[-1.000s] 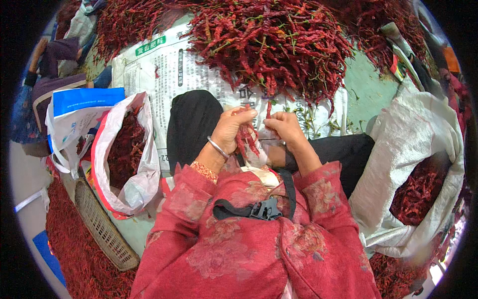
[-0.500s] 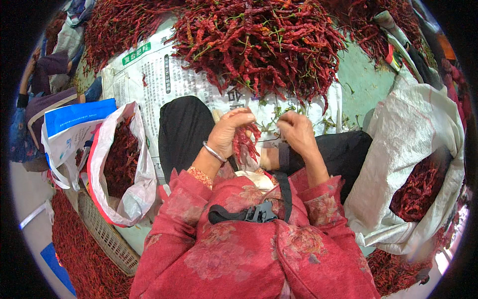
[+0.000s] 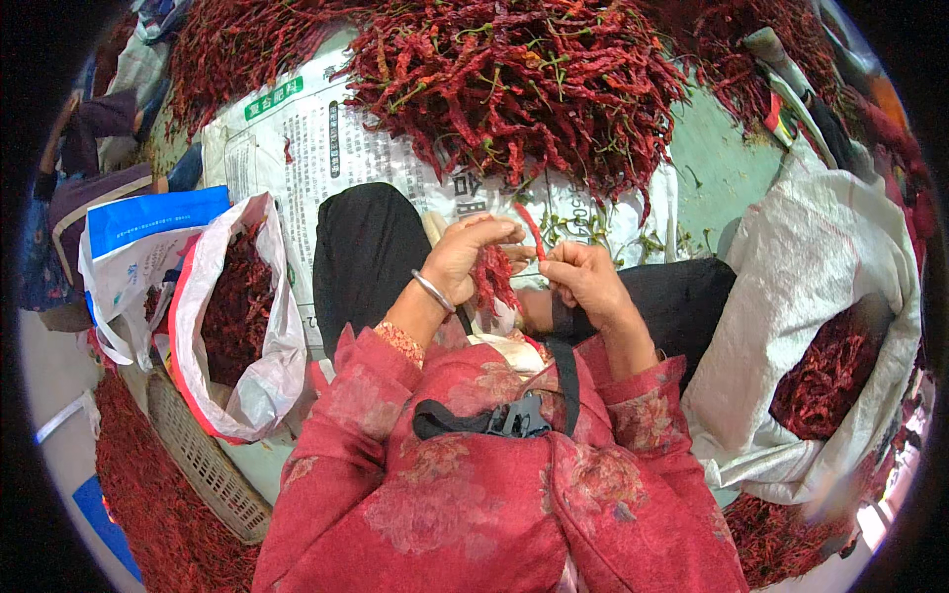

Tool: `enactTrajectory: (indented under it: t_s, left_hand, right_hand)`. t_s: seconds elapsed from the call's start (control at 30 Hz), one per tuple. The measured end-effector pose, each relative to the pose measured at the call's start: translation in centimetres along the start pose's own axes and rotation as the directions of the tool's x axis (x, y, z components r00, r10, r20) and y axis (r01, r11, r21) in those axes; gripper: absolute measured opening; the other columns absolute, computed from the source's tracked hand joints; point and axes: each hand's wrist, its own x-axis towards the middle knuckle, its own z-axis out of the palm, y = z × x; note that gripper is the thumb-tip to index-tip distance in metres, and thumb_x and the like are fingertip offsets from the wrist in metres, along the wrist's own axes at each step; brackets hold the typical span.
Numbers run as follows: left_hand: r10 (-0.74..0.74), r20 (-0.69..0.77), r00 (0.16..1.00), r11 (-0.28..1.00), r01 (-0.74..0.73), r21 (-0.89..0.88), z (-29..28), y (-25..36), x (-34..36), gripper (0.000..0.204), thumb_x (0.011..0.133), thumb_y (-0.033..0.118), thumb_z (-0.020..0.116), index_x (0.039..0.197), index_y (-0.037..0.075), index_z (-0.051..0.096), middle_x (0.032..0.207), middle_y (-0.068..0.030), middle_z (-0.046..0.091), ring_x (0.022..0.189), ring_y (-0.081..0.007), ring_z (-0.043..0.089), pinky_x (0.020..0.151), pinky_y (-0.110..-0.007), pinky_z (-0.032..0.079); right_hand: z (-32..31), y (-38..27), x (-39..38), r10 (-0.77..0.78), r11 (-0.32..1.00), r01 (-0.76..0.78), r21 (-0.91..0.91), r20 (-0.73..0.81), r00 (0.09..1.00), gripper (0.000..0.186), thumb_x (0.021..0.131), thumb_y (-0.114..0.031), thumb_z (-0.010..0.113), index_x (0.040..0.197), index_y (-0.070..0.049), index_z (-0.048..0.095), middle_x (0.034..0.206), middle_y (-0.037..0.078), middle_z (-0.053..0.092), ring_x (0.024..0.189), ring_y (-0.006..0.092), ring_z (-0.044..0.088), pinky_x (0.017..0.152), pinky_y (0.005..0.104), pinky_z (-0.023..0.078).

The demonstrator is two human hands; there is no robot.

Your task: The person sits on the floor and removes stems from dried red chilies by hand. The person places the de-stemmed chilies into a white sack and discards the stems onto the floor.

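My right hand (image 3: 590, 285) is pinching one red chilli (image 3: 531, 231).
My left hand (image 3: 463, 259) is clasping a bunch of chillies (image 3: 495, 281) just beside it; beyond, a chilli heap (image 3: 519, 94) is resting on a white sheet (image 3: 381, 158), and a white sack (image 3: 766, 306) is gaping at my right.

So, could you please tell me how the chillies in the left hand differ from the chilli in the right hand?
The left hand holds a bunch of chillies, while the right hand pinches a single chilli near one end. The bunch looks bent and jumbled; the single chilli is nearly straight. The bunch hangs toward the bottom of the picture, whereas the single chilli points toward the top. Both are red.
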Motion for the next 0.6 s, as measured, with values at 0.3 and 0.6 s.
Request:
enactTrajectory:
  t_s: [0.3, 0.6]
  left_hand:
    - [-0.030, 0.123, 0.992, 0.999, 0.031, -0.007, 0.6, -1.1, -0.8, 0.031, 0.090, 0.011, 0.054, 0.118, -0.004, 0.051, 0.107, -0.0165, 0.061, 0.103, -0.0302, 0.061, 0.088, -0.043, 0.052]
    - [0.031, 0.203, 0.979, 0.995, -0.050, 0.089, 1.6, -0.7, -1.3, 0.027, 0.091, 0.014, 0.055, 0.112, -0.003, 0.054, 0.088, -0.0077, 0.061, 0.072, -0.0158, 0.062, 0.067, -0.029, 0.053]
  right_hand:
    - [2.7, 1.6, -3.7, -0.094, 0.996, 0.094, 0.000, 0.069, 0.993, 0.017, 0.084, -0.015, 0.063, 0.075, -0.001, 0.059, 0.062, -0.001, 0.055, 0.051, 0.0053, 0.047, 0.045, 0.0210, 0.036]
    - [1.0, -1.1, -3.7, -0.112, 0.986, 0.123, -0.110, 0.098, 0.989, 0.016, 0.083, -0.017, 0.062, 0.082, -0.001, 0.063, 0.065, -0.001, 0.057, 0.057, 0.0062, 0.051, 0.051, 0.0227, 0.040]
